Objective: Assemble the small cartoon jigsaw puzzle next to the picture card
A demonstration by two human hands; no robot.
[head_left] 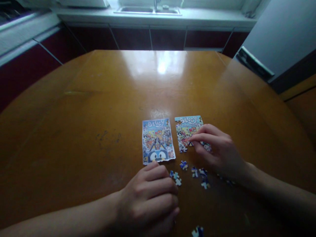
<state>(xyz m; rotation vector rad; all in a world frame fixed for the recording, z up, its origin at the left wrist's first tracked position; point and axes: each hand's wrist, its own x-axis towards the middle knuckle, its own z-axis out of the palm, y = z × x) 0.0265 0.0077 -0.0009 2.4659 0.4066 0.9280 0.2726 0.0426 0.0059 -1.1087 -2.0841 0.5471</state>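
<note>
A small printed picture card [157,141] with a blue cartoon dog lies flat on the wooden table [98,108]. Right of it lies a partly assembled jigsaw puzzle [187,128] with the same picture. My right hand [219,151] rests over the puzzle's lower right, fingertips pressing on a piece at its lower edge. My left hand [150,194] is curled into a loose fist just below the card, one finger touching its bottom edge. Several loose puzzle pieces [195,172] lie between my hands, and one more piece [197,231] lies near the table's front edge.
Behind the table runs a kitchen counter with a sink [148,10] above dark red cabinets [133,38]. A grey appliance [271,39] stands at the right. A bright window reflection [161,65] glares on the table's far half.
</note>
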